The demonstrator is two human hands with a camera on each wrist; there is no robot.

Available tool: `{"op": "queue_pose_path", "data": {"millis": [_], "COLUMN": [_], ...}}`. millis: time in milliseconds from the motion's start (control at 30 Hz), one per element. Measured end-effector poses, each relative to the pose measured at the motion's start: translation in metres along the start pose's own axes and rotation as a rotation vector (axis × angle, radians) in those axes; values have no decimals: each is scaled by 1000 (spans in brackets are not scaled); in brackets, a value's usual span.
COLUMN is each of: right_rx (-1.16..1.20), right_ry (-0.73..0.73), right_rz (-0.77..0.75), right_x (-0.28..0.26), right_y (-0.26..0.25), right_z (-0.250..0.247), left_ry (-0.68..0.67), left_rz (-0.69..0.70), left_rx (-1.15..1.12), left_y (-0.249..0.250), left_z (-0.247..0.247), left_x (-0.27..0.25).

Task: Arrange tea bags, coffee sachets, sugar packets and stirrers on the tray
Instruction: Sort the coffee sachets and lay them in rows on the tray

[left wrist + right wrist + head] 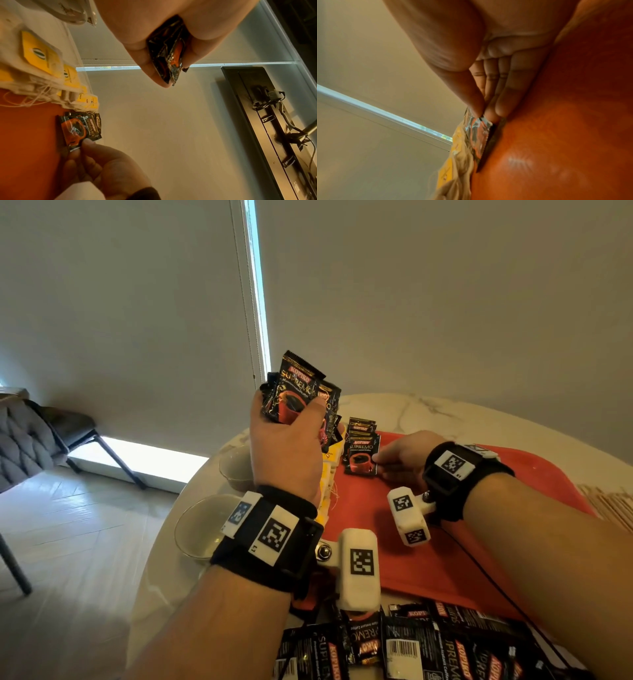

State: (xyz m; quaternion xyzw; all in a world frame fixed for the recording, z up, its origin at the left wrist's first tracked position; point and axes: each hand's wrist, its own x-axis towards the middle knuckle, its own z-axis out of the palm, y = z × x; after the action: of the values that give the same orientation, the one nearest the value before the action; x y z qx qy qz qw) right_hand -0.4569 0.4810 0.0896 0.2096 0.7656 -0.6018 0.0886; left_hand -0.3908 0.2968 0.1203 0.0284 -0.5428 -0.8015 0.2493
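My left hand (286,446) is raised above the tabletop edge, fingers and thumb curled round a fanned bunch of glossy black coffee sachets (298,392). My right hand (399,458) lies low on the flat red plastic tray (428,559), thumb and fingertips pinching the near corner of the top black sachet of a short overlapping row (361,450) — that row lies at the tray's far left. Just beside it runs a line of white tea bags with yellow tags (42,70). More black sachets (411,645) lie scattered on the white marble tabletop (428,412) nearest me; two clear glass bowls (202,529) stand left of the tray.
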Motion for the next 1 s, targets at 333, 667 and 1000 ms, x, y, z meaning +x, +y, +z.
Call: {"op": "queue_pose_path", "data": {"millis": [333,667,1000], "right_rx": [-41,-10,250], "right_ry": [27,21,-241], "right_rz": [-18,20,-484], "right_x": [-4,-8,-87], "right_y": [-1,-5,-35], "right_z": [5,4,-18], "left_ry": [-13,-25,-252], "left_rz": [-1,-29,-98], "left_rx": [-4,26,9], "left_y": [-3,-2,-4], "left_z": [-1,-1,7], "left_x": [-1,-1,-19]}}
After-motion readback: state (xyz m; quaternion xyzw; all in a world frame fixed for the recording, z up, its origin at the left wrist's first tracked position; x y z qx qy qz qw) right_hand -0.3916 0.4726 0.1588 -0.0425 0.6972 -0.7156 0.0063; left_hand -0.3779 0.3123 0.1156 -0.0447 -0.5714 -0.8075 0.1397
